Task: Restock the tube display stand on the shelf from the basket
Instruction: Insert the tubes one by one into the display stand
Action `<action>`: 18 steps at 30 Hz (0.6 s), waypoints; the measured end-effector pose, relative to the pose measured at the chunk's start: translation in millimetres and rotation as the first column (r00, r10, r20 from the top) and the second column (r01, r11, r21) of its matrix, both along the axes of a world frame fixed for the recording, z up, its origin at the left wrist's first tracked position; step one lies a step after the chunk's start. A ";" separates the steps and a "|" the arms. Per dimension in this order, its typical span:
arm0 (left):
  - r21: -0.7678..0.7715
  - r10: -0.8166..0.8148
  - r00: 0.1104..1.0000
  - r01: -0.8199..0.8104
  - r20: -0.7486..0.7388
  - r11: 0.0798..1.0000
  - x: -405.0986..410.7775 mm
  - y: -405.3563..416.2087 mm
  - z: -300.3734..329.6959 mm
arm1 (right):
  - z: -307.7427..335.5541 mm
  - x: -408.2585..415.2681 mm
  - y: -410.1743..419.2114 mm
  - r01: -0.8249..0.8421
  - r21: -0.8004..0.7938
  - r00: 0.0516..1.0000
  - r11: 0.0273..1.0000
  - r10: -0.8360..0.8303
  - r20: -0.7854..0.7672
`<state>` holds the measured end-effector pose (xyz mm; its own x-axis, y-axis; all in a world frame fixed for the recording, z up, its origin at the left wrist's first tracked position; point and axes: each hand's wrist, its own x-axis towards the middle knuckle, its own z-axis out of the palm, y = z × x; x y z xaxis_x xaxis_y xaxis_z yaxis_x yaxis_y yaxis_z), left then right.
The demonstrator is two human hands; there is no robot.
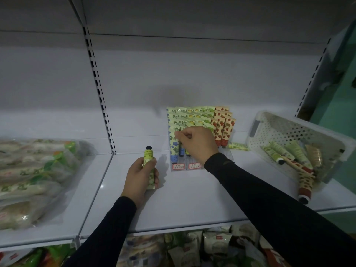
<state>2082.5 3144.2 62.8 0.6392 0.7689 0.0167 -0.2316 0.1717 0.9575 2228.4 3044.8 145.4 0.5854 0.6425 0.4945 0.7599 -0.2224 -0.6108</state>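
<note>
A person in dark sleeves works at a white shelf (192, 199). The left hand (139, 180) grips a yellow-green tube (149, 160) upright, black cap on top, near the shelf's front and left of the tube display stand (194, 166). The right hand (196, 143) reaches over the stand, its fingers pinching the top of a tube (181, 149) among the front rows. Strawberry-printed tubes (223, 130) fill the stand's right side. Far right, a white perforated basket (289, 128) sits tilted on the shelf, more tubes inside; a red-spotted tube (305, 187) lies at its near edge. Bagged goods (32, 176) lie on the left.
</note>
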 end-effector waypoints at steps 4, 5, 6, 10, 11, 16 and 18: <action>0.004 0.001 1.000 -0.001 -0.002 1.000 -1.2 -1.0 1.4 | 3.9 -5.8 -7.1 0.027 0.076 1.000 0.997 -0.028 0.012; 0.000 0.001 1.000 -0.001 0.000 1.000 -1.8 -0.9 1.6 | 3.9 -7.4 -10.0 0.025 0.098 1.000 0.995 -0.026 0.017; -0.002 -0.002 1.000 0.002 0.003 1.000 -2.5 -1.4 2.3 | 3.3 -9.0 -13.4 0.026 0.111 0.999 0.994 -0.030 0.033; 0.040 -0.025 0.999 0.026 -0.020 0.999 -5.4 -4.3 4.3 | -4.7 -12.6 -25.6 0.012 0.107 0.998 0.994 -0.018 0.052; 0.068 -0.029 0.999 0.031 -0.032 0.997 -5.8 -6.0 4.8 | -6.8 -12.9 -29.0 -0.002 0.088 0.999 0.996 -0.002 0.050; 0.311 -0.061 0.995 0.081 -0.076 0.947 -8.5 -18.0 11.0 | -15.3 -20.1 -46.7 -0.131 0.007 0.980 0.991 0.130 -0.151; 0.419 -0.084 0.989 0.129 -0.123 0.899 -7.7 -23.9 14.5 | -16.8 -24.0 -50.9 -0.174 0.035 0.947 0.984 0.177 -0.266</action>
<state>2074.8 3120.3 77.3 0.7322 0.6302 0.2582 -0.1345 -0.2379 0.9619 2204.4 2993.9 128.5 0.5756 0.7423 0.3430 0.5947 -0.0922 -0.7986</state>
